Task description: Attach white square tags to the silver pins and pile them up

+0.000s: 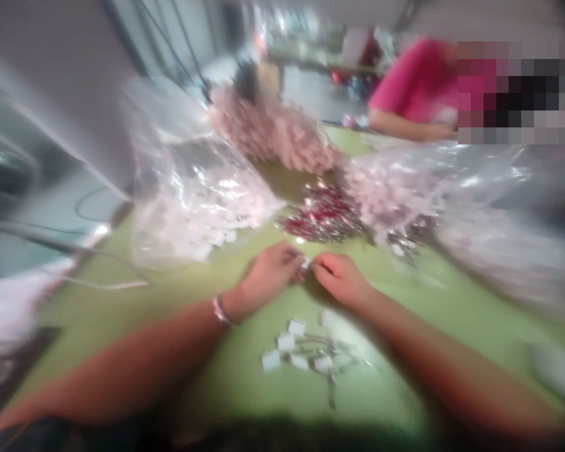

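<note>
Near the middle of the green table (202,370), my left hand (274,270) pinches a small white plastic connector (306,262) between thumb and fingers. Close to its right side, my right hand (343,276) is closed in a pinch; whatever its fingertips hold is too small and blurred to make out. Below the hands lie several white connectors (285,341) with short thin leads, loosely grouped. Just beyond the hands is a pile of red and silver leads (322,213) with shiny metal ends.
At the left stands a clear plastic bag (188,188) full of small white pieces. Bundles of pinkish pieces (277,129) lie behind. More clear bags (494,232) cover the right side. Across the table sits a person in a pink top (412,85).
</note>
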Motion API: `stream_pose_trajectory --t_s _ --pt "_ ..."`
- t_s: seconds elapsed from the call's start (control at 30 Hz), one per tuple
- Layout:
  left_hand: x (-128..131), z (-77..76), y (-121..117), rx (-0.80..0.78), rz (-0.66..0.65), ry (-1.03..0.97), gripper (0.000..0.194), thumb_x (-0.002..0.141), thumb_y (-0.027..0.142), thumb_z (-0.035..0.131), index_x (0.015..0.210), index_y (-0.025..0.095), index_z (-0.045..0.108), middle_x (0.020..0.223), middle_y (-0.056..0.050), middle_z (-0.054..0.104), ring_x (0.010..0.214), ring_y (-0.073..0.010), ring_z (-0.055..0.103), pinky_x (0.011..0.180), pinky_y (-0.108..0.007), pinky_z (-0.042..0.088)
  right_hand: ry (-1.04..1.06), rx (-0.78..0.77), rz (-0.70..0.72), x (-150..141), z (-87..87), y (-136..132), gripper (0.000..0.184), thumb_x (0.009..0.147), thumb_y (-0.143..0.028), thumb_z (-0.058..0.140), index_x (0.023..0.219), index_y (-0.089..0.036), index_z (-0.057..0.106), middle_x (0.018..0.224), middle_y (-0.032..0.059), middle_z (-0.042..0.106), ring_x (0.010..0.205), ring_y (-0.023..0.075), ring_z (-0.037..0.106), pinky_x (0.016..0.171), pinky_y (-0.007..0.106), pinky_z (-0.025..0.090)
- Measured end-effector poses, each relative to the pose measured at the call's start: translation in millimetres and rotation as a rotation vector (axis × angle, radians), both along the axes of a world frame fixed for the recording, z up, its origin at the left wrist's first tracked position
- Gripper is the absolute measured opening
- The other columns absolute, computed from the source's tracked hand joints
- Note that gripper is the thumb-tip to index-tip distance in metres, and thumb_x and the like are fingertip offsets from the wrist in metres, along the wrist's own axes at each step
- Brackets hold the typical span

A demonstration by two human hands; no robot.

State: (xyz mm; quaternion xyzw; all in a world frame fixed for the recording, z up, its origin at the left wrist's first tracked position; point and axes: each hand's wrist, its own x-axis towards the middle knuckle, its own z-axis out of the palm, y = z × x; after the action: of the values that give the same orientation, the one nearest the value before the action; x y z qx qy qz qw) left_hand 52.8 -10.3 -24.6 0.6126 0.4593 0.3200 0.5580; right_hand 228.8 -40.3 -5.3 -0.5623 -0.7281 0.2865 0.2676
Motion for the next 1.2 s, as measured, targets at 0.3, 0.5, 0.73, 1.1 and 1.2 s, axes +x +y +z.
stream_pose_trajectory --t_s 0.3,0.5,0.73,1.1,1.2 --pt "-31 42.6 19 0.274 -0.699 0.405 0.018 0.080 0.035 0.063 0.075 0.019 0.071 0.074 0.000 0.070 0.064 -0.0131 0.061 0.060 -0.025 0.043 -0.180 -0.480 0.539 27 40.5 2 0.017 0.080 -0.026 0.058 0.078 -0.018 0.072 0.069 -0.0008 0.066 0.060 0.0111 0.054 0.058 0.024 0.040" --pt "-58 29.4 65 0.766 0.041 0.841 0.032 0.093 0.028 0.042 0.110 0.013 0.065 0.101 -0.014 0.066 0.094 -0.0266 0.059 0.087 -0.041 0.043 -0.316 -0.111 0.291 24 49.5 25 0.027 0.089 -0.031 0.049 0.096 -0.021 0.072 0.094 0.0048 0.072 0.081 0.0180 0.064 0.075 0.032 0.049" --pt "-64 -4.0 79 0.911 -0.030 0.980 0.042 0.092 0.018 0.042 0.133 0.014 0.052 0.122 -0.019 0.053 0.113 -0.0313 0.048 0.097 -0.046 0.039 -0.611 0.427 0.147 20 -8.5 62 0.039 0.090 -0.026 0.049 0.127 -0.019 0.059 0.144 0.0131 0.047 0.132 0.0310 0.039 0.108 0.054 0.031" --pt "-75 29.7 72 0.697 -0.383 0.588 0.025 0.082 0.025 0.059 0.103 0.025 0.073 0.112 -0.007 0.061 0.097 -0.0202 0.059 0.089 -0.035 0.047 -0.525 0.472 0.341 73 -7.7 35 0.034 0.091 -0.026 0.050 0.123 -0.024 0.062 0.140 0.0075 0.052 0.135 0.0261 0.038 0.108 0.051 0.036" --pt "-77 33.3 73 0.583 -0.201 0.533 0.022 0.083 0.030 0.058 0.095 0.023 0.074 0.102 -0.005 0.068 0.088 -0.0191 0.063 0.084 -0.034 0.050 -0.464 0.502 0.287 65 5.5 34 0.030 0.089 -0.027 0.054 0.116 -0.024 0.066 0.133 0.0072 0.058 0.126 0.0277 0.046 0.104 0.051 0.038"
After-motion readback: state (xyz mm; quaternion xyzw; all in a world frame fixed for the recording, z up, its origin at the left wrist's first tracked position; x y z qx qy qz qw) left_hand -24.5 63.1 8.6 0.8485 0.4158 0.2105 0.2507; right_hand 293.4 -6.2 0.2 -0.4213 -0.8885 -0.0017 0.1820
